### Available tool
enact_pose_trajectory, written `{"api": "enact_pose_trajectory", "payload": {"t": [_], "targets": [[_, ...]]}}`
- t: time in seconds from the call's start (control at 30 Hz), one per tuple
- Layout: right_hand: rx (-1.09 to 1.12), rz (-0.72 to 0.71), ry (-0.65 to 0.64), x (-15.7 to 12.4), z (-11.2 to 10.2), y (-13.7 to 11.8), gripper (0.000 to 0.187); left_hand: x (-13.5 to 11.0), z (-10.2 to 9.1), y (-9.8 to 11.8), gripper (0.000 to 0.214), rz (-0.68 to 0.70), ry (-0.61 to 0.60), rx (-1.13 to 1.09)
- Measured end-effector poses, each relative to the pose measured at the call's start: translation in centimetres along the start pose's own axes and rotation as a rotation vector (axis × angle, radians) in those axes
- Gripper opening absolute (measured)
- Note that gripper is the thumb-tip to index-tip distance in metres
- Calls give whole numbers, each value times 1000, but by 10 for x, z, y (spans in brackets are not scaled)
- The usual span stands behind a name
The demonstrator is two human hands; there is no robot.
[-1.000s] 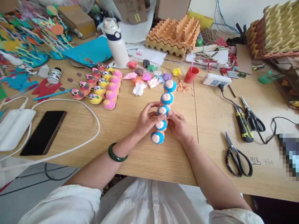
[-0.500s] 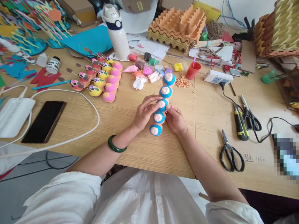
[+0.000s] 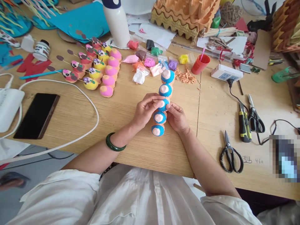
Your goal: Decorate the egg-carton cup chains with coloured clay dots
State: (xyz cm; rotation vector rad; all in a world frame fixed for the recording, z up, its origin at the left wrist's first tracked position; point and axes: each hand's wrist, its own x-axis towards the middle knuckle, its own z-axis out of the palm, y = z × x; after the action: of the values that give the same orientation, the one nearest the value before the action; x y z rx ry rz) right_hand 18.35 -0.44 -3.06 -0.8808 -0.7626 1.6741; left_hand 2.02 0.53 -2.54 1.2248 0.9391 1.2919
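A strip of egg-carton cups [image 3: 158, 117], each topped with blue clay and a pale pink cap, runs lengthwise away from me at the middle of the table. My left hand [image 3: 148, 111] is at its left side, thumb and fingertips closed on the middle cup, the thumb at the edge of its pink cap. From the right, my right hand [image 3: 177, 116] grips the same cup, its thumb on the blue rim; its other fingers are partly hidden behind the strip.
Left of the strip are pink-and-orange cups [image 3: 108, 80] and yellow cups [image 3: 95, 73]. Clay packets [image 3: 140, 75], orange shreds [image 3: 186, 76] and a red cup [image 3: 200, 64] lie beyond. Scissors [image 3: 231, 156] and a power strip [image 3: 226, 73] are right; a phone [image 3: 37, 115] and white cable [image 3: 97, 120] left.
The camera view has tilted down slightly, so the far items sit higher in the picture. Both hands keep their hold on the middle cup. A foot now shows at the lower left.
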Motion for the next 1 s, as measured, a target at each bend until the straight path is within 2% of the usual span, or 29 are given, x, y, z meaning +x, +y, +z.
{"api": "enact_pose_trajectory", "payload": {"t": [0.1,0.37,0.43,0.57,0.67,0.9,1.0], "targets": [[-6,22,6,0,2,-1,41,-2,1,3,30,16,22,22],[-82,48,38,-4,2,-2,43,-3,2,7,24,-203,-11,-180],[-48,32,60,-3,1,-3,44,-3,1,9,31,-158,-40,-134],[6,12,76,-2,-1,-3,44,-2,-3,10,45,43,-119,49],[8,30,46,-2,-2,-4,45,-2,-6,7,42,145,-137,107],[-27,57,43,-3,-1,-5,46,-3,-7,11,26,222,-96,232],[0,66,36,-2,-3,-5,45,-5,-6,13,33,256,-112,245]]}}
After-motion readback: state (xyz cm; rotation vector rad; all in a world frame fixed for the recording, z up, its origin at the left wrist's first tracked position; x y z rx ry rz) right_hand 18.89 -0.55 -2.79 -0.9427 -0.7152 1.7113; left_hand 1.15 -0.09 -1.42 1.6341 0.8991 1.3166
